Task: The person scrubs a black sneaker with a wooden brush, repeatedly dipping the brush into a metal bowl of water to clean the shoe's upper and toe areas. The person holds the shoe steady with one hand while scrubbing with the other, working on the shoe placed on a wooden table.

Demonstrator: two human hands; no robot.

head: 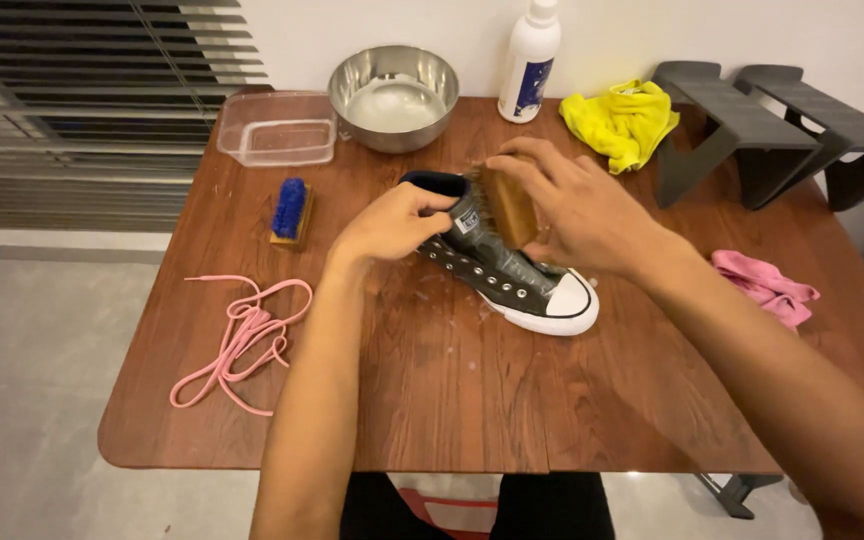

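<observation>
Clamped fingers of the right hand [562, 205] hold a wooden brush [508, 205] against the sneaker [512, 275] at frame centre on the table [452, 400]; the left hand [392, 222] is closed on the sneaker's heel collar.
</observation>
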